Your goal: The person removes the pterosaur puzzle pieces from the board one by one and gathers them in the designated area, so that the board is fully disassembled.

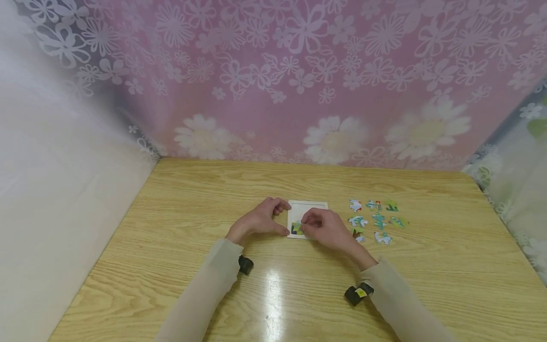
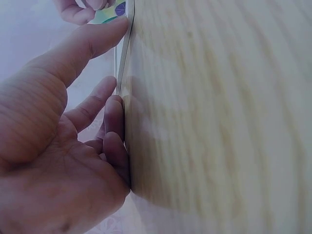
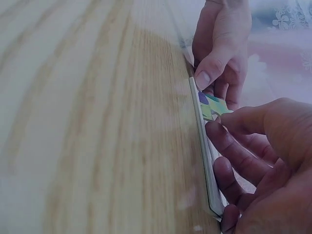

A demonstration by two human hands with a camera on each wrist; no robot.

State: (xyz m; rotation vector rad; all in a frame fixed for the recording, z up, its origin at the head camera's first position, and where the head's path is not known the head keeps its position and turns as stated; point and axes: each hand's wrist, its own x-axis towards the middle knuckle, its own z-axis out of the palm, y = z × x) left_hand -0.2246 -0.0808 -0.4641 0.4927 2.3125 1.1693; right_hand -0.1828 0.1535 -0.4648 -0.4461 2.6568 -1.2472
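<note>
A small square white puzzle tray (image 1: pixel 299 210) lies on the table. My left hand (image 1: pixel 260 218) rests at its left side, with thumb and index finger touching the edge near the corners. In the left wrist view its thumb (image 2: pixel 97 41) lies straight against the tray's rim. Green, yellow and purple jigsaw pieces (image 1: pixel 296 228) are in the tray's lower left. Over the tray's lower part, my right hand (image 1: pixel 331 230) pinches a yellow-green jigsaw piece (image 3: pixel 212 115) between thumb and index finger, at that corner. The fingertips partly hide this piece.
Several loose jigsaw pieces (image 1: pixel 379 220) lie in rough rows to the right of the tray, one partly behind the right hand. The wooden table (image 1: pixel 205 190) meets a pink flowered curtain (image 1: pixel 265 95) at the back. A white sheet (image 1: pixel 64 156) hangs at the left.
</note>
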